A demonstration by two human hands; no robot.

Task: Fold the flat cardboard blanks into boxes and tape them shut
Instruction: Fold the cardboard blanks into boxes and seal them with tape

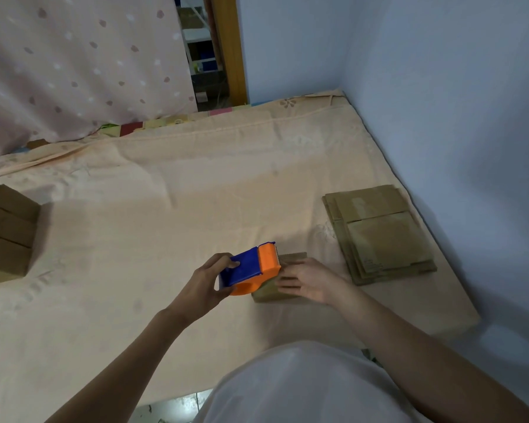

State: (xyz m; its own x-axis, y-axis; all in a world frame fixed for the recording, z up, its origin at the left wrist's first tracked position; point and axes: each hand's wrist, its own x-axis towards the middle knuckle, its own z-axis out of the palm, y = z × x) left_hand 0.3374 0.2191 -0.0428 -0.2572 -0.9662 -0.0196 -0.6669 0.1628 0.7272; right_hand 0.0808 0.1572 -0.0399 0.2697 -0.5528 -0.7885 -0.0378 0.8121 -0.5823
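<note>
A small folded cardboard box (268, 293) lies on the peach sheet near the middle of the view. My left hand (209, 280) grips a blue and orange tape dispenser (251, 268), whose toothed orange end sits over the box's top. My right hand (307, 282) lies flat on the box with straight fingers, pressing it down beside the dispenser. A stack of flat cardboard blanks (379, 233) rests to the right of the box.
Several finished brown boxes (6, 230) are stacked at the left edge. The peach sheet (165, 209) covers a mattress that meets a blue wall (440, 102) on the right. A dotted curtain (74, 62) hangs at the back left.
</note>
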